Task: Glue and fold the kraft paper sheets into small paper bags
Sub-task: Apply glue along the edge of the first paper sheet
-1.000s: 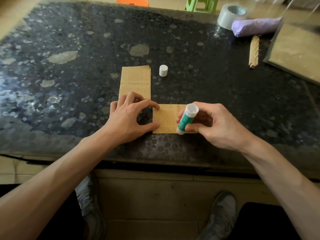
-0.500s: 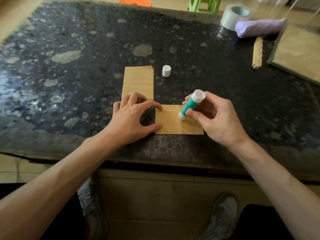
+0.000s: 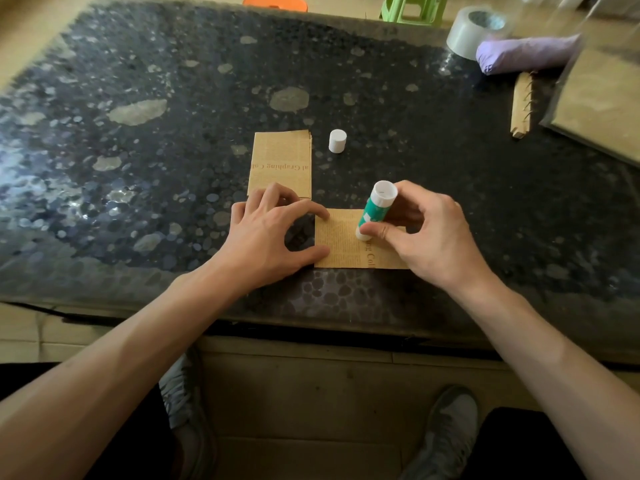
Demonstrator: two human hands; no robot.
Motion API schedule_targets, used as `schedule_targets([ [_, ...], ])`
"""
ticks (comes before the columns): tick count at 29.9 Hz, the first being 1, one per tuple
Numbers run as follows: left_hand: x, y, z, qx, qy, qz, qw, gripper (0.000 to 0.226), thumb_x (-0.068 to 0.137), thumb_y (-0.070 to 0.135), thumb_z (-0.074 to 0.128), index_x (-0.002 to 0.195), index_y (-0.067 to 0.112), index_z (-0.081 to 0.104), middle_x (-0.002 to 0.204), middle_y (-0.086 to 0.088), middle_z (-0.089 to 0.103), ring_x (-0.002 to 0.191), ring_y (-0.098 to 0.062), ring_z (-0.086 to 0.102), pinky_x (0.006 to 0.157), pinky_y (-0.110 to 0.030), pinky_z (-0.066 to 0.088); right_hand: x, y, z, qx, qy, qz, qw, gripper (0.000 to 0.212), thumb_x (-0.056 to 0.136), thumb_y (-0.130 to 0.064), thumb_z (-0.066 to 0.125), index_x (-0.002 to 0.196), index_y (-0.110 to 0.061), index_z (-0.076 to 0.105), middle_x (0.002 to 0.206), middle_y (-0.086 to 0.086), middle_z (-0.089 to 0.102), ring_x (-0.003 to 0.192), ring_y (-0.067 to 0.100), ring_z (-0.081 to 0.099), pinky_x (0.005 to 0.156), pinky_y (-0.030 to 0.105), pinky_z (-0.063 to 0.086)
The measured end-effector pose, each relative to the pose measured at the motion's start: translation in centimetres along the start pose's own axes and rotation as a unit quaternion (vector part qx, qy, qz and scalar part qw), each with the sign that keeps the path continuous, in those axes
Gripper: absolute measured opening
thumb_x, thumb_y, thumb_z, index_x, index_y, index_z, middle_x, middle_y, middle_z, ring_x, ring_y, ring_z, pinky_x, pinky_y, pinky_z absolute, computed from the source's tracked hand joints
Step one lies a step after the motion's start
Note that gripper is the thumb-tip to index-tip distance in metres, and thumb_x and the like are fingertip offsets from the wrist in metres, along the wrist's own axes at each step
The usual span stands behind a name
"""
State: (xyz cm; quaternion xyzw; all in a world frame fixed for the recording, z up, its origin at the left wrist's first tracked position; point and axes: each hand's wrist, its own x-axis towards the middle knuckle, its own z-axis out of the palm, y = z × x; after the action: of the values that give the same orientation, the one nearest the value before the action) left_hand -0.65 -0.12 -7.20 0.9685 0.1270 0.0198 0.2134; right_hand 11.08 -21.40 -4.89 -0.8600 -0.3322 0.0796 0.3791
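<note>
Glue stick [image 3: 375, 211] is uncapped and tilted, white tip down on the kraft sheet [image 3: 341, 244] at about mid-sheet, green body leaning away toward the far side.

Right hand [image 3: 429, 237] pinches the glue stick low on the barrel, thumb on the near side, fingers curled round the far side. Its heel covers the sheet's right end.

Left hand [image 3: 266, 237] is arched, not gripping. Index fingertip sits at the sheet's far-left corner and thumb tip at the near-left edge, both pressing the sheet flat. The other fingers curve down onto the near end of the kraft stack [image 3: 280, 161].

Kraft sheet lies flat on the worktop [image 3: 156, 98], close to its near edge, long side running left-right, printed text sideways on it.

Kraft stack lies just beyond the left hand, long side running front-back, edges slightly fanned at the far-right corner, printed line upside down from this view.

White cap [image 3: 337, 141] stands upright just right of the stack, not touching it.

Far-right corner of the worktop:
- tape roll [image 3: 467, 32], touching a purple bundle [image 3: 526, 55]
- spiral-bound kraft strip [image 3: 521, 107], near the bundle
- flat kraft pack [image 3: 602, 98] in a clear sleeve, cut off by the frame edge

Beyond the worktop are a green stool [image 3: 408, 8] and an orange item [image 3: 275, 1], both cropped. Below the worktop edge are two grey shoes [image 3: 446, 434].
</note>
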Motion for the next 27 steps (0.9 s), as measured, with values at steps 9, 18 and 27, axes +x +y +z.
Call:
schedule_targets([
  [9, 0.0, 0.1, -0.2, 0.000, -0.007, -0.003, 1.000, 0.056, 0.079, 0.072, 0.062, 0.132, 0.056, 0.051, 0.134, 0.010, 0.037, 0.134, -0.017, 0.028, 0.113, -0.046, 0.021, -0.3, 0.2, -0.9, 0.022, -0.091, -0.015, 0.995, 0.035, 0.091, -0.021, 0.078, 0.124, -0.029, 0.069, 0.123, -0.018, 0.069, 0.122, 0.003, 0.061, 0.104, 0.024, 0.051],
  [18, 0.1, 0.2, -0.2, 0.001, -0.009, -0.005, 1.000, 0.056, 0.078, 0.072, 0.061, 0.131, 0.056, 0.052, 0.133, 0.010, 0.037, 0.134, -0.018, 0.029, 0.112, -0.046, 0.022, -1.0, -0.1, -1.9, 0.049, -0.155, -0.051, 0.985, 0.029, 0.092, -0.007, 0.075, 0.112, -0.027, 0.071, 0.113, -0.016, 0.071, 0.118, 0.004, 0.064, 0.107, 0.030, 0.051],
  [27, 0.1, 0.2, -0.3, -0.003, -0.011, -0.004, 1.000, 0.055, 0.079, 0.070, 0.065, 0.130, 0.056, 0.053, 0.133, 0.010, 0.038, 0.134, -0.018, 0.029, 0.112, -0.046, 0.022, -1.2, -0.3, -3.2, 0.053, -0.213, -0.046, 0.974, 0.032, 0.092, 0.000, 0.073, 0.110, -0.027, 0.074, 0.113, -0.020, 0.071, 0.118, -0.005, 0.062, 0.100, 0.009, 0.046],
])
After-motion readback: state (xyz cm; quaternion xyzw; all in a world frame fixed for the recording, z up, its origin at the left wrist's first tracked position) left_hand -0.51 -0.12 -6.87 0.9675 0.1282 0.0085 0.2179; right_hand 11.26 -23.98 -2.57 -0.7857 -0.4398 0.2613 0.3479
